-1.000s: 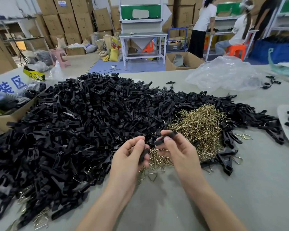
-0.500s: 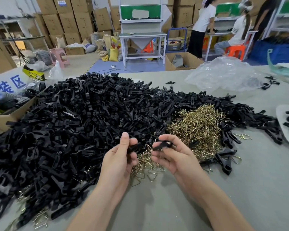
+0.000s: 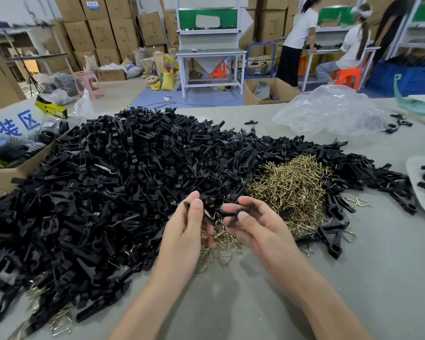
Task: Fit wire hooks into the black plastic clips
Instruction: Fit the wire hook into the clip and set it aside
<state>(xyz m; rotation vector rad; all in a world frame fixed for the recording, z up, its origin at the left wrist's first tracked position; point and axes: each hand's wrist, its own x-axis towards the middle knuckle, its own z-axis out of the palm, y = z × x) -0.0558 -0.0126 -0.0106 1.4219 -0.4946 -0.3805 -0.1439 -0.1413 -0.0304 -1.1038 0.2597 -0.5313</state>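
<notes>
A big heap of black plastic clips [image 3: 113,182] covers the left and middle of the table. To its right lies a pile of brass wire hooks [image 3: 290,187], and more hooks [image 3: 221,251] are scattered just below my hands. My left hand [image 3: 184,231] holds a black clip piece [image 3: 206,214] between thumb and fingers. A few centimetres to its right, my right hand [image 3: 258,227] pinches another black clip piece [image 3: 238,211]. The two pieces are apart. No hook shows clearly in either hand.
A cardboard box [image 3: 12,168] stands at the table's left edge. A crumpled clear plastic bag [image 3: 329,114] lies at the back right, and a white tray [image 3: 417,182] with clips sits at the right edge. People work at benches far behind. Bare grey table [image 3: 255,303] lies near me.
Both hands have turned their clip pieces and drawn slightly apart; the left thumb now lies over its piece. The piles have not moved.
</notes>
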